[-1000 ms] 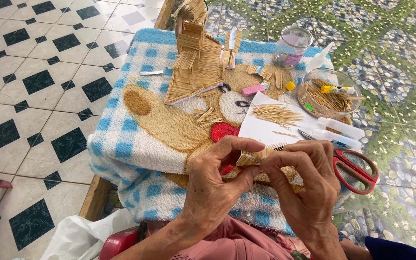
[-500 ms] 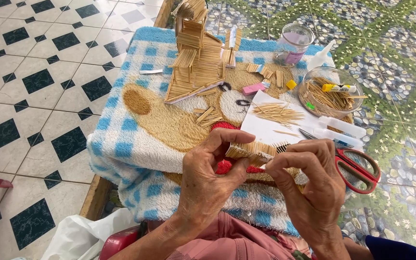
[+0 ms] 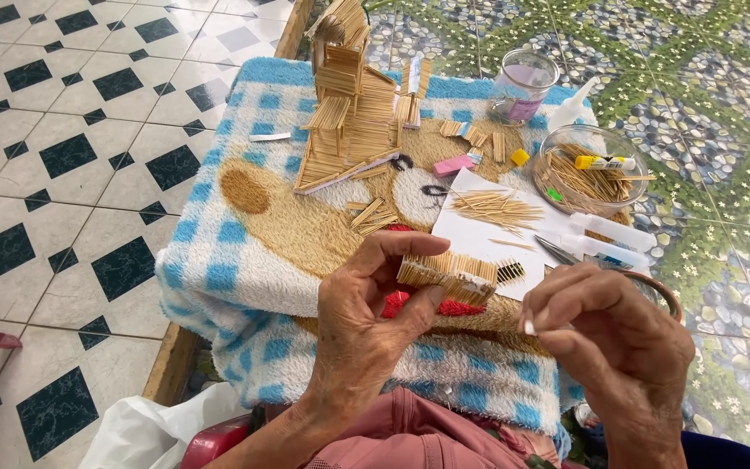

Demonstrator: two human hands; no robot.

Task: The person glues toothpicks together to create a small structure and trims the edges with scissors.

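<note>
Fingers of our left hand pinch a small toothpick panel above the blue checked towel; our right hand pinches something thin just beside it. Beyond lie loose toothpicks on white paper, white glue bottles, and a glass bowl.

Scissors mostly behind right hand; its fingertip contents unclear

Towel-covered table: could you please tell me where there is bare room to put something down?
The left of the towel is free, from the stick model down to the left hand. The right is crowded: paper with sticks, bowl, jar, glue tubes.
</note>
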